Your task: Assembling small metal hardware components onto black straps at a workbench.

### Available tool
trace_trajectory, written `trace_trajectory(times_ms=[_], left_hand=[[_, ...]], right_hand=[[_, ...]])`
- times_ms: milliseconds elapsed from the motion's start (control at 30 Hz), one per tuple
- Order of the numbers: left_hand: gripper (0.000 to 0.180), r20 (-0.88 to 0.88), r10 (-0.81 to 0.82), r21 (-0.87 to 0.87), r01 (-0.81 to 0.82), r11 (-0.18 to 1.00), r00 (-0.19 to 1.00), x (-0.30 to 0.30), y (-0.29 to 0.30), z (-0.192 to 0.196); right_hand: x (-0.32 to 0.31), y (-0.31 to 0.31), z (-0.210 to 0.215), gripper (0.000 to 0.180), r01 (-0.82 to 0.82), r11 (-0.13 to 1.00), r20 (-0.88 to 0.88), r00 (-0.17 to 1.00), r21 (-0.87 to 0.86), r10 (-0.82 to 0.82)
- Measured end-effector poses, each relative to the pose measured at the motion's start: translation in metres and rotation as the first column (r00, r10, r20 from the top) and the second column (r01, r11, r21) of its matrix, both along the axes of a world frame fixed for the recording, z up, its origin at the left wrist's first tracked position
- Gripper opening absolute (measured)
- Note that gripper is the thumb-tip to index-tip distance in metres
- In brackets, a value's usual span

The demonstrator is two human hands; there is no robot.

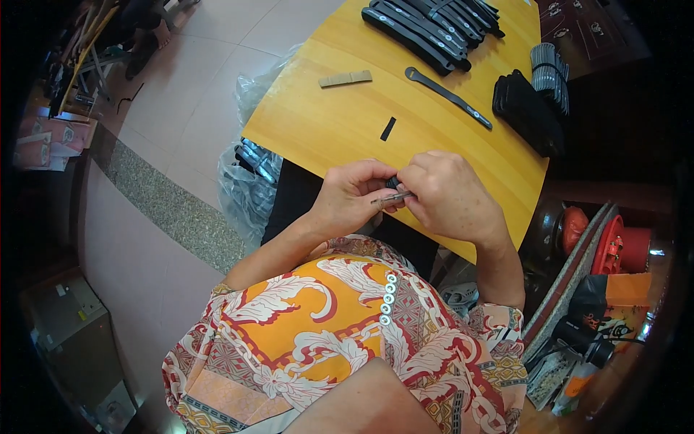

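My left hand [350, 194] and my right hand [450, 192] meet over the near edge of a yellow table [318, 123]. Between their fingertips is a small black ridged piece [392, 182], mostly hidden. Below it, a thin grey metallic strip [394, 197] runs from my left thumb to my right fingers, which pinch its end. Both hands are closed. Just beyond them lies a short black strip [388, 129]. Farther off are a tan segmented strip [345, 79] and a long dark strap [450, 98] with a rounded, holed end.
Bundled black straps [419, 32] lie at the table's far side. A black fabric stack [526, 112] and a grey rolled bundle [549, 76] sit at the right edge. A clear plastic bag [242, 192] hangs left of the table. Red containers [623, 249] crowd the right side.
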State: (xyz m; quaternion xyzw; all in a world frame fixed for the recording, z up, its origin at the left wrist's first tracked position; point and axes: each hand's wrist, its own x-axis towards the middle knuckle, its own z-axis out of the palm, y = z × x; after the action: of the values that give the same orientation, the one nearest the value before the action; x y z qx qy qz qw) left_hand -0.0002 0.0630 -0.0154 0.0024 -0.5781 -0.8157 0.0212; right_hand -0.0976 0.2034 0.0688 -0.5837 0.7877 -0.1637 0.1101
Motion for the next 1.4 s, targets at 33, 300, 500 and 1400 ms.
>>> trace_trajectory(times_ms=[33,300,500,1400], left_hand=[[0.021,-0.018,-0.009,0.012,0.009,1.000,1.000,0.000,0.000,-0.001],[0.018,0.002,0.006,0.045,-0.007,0.999,1.000,0.000,0.001,0.000],[0.018,-0.089,0.064,-0.079,-0.071,0.994,0.994,-0.001,0.001,0.000],[0.013,-0.037,0.054,-0.057,-0.056,0.997,0.998,0.000,0.002,0.002]], right_hand=[[0.002,-0.001,0.001,0.013,-0.013,1.000,-0.043,0.999,0.004,0.013],[0.006,-0.001,0.000,0.016,-0.035,0.999,-0.097,0.995,-0.034,0.032],[0.015,-0.001,0.007,0.014,0.041,0.999,-0.188,0.981,-0.012,-0.043],[-0.009,-0.002,-0.018,0.008,0.155,0.975,0.281,0.954,-0.159,-0.106]])
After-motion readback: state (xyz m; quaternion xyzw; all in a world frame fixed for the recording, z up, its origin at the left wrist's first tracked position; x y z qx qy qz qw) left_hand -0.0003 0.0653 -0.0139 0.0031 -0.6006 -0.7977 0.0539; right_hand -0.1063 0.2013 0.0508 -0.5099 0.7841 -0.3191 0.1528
